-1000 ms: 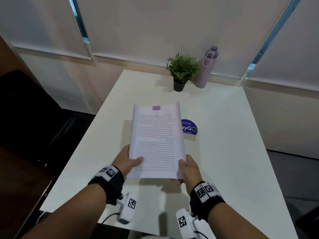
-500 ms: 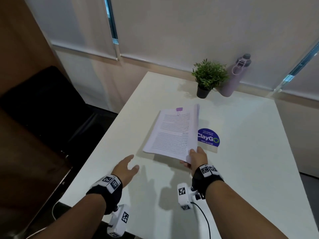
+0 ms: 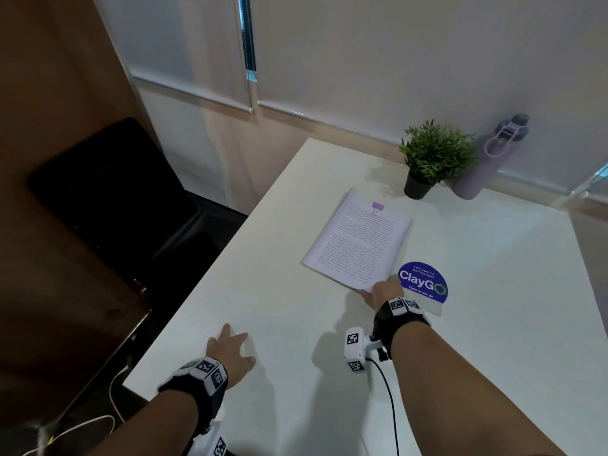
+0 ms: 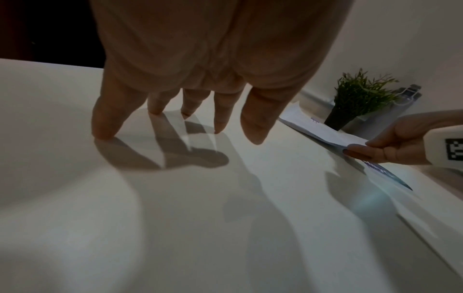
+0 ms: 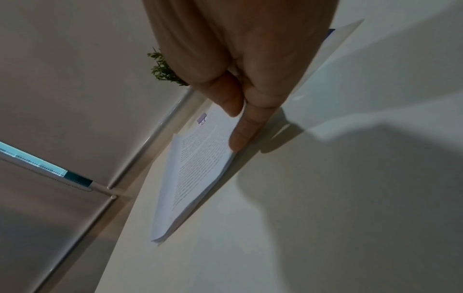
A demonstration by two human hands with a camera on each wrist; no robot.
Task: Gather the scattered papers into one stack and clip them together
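A stack of printed papers (image 3: pixel 358 238) lies on the white table (image 3: pixel 493 291), held together at its far edge by a purple binder clip (image 3: pixel 377 207). My right hand (image 3: pixel 383 289) pinches the stack's near right corner, thumb on top and fingers underneath, as the right wrist view shows (image 5: pixel 240 126) on the paper stack (image 5: pixel 195 168). My left hand (image 3: pixel 230 348) rests flat on the table near its left edge, fingers (image 4: pixel 105 119) spread and straight, holding nothing. The left wrist view shows the right hand (image 4: pixel 380 147) on the paper corner (image 4: pixel 325 130).
A round blue ClayGo sticker (image 3: pixel 422 283) lies beside the stack. A small potted plant (image 3: pixel 431 159) and a lilac bottle (image 3: pixel 483 159) stand at the table's far edge. A dark chair (image 3: pixel 108 199) sits off the table's left side.
The left hand let go of the stack and came down flat on the table. The right hand set the stack down, farther away and angled, still pinching its corner. My head turned left.
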